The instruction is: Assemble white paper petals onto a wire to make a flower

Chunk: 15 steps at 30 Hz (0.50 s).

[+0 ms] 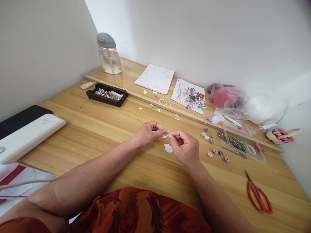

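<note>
Over the middle of the wooden table, my left hand (151, 132) and my right hand (184, 145) meet fingertip to fingertip. Both pinch at a tiny, thin, light-coloured piece (167, 131) between them; its kind is too small to make out. The left thumb and forefinger are closed on it, and the right fingertips press close beside its other end. White petal-shaped cutouts (168, 148) lie on the wood just below the fingers. More small leaf-shaped pieces (151, 105), one green-edged, are scattered beyond my hands.
A black tray of beads (107, 94) lies at the left back, near a lidded water jug (109, 55). Papers (155, 78), wire flowers (195, 97) and plastic bags line the back. Thread bobbins (215, 151), a clear tool box (243, 145) and red-handled scissors (259, 195) lie right.
</note>
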Each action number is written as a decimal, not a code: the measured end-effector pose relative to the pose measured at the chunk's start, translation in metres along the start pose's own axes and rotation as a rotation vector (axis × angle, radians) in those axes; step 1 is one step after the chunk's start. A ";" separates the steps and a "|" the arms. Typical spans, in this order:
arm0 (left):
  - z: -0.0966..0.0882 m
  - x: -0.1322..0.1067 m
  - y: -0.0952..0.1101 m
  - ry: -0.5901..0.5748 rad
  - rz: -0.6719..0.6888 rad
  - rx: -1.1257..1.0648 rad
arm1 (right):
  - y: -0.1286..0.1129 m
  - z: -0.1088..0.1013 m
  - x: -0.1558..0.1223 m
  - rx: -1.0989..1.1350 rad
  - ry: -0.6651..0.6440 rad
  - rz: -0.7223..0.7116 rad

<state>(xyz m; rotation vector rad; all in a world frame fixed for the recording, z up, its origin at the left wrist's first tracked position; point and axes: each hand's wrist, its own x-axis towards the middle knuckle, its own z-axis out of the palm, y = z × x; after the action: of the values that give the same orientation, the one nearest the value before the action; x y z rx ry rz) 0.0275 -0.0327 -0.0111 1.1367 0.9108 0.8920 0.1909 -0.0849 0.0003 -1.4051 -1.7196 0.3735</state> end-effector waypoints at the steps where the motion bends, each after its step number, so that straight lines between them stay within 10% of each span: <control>1: 0.000 0.000 0.000 -0.006 -0.004 0.008 | 0.000 -0.001 0.001 -0.002 0.005 -0.002; 15: 0.002 -0.003 0.003 -0.093 -0.063 0.027 | 0.002 -0.004 0.007 0.115 -0.020 0.030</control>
<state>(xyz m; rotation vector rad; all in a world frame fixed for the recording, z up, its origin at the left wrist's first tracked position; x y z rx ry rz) 0.0277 -0.0359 -0.0072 1.1575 0.8798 0.7711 0.1951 -0.0793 0.0042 -1.3499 -1.6679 0.4970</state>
